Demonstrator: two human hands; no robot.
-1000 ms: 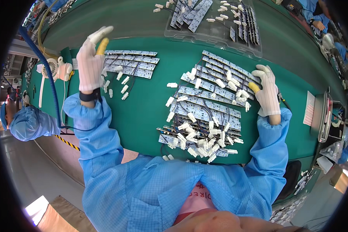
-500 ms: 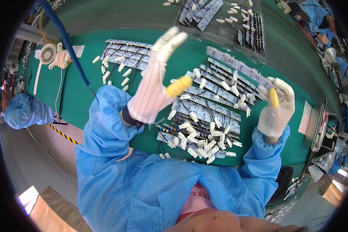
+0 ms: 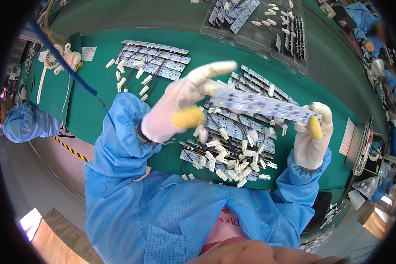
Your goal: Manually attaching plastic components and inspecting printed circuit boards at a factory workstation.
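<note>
Seemingly, from the head view, the left hand (image 3: 180, 108) and right hand (image 3: 313, 136), both gloved, each pinch an end of a long light strip (image 3: 264, 104) held above the pile of strips (image 3: 233, 145) on the green bench (image 3: 97, 105). Its dangling white plugs could snag the pile's wires, dragging strips off.

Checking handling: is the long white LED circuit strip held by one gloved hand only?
No, both the left hand and right hand grip the long white LED circuit strip by its ends.
</note>
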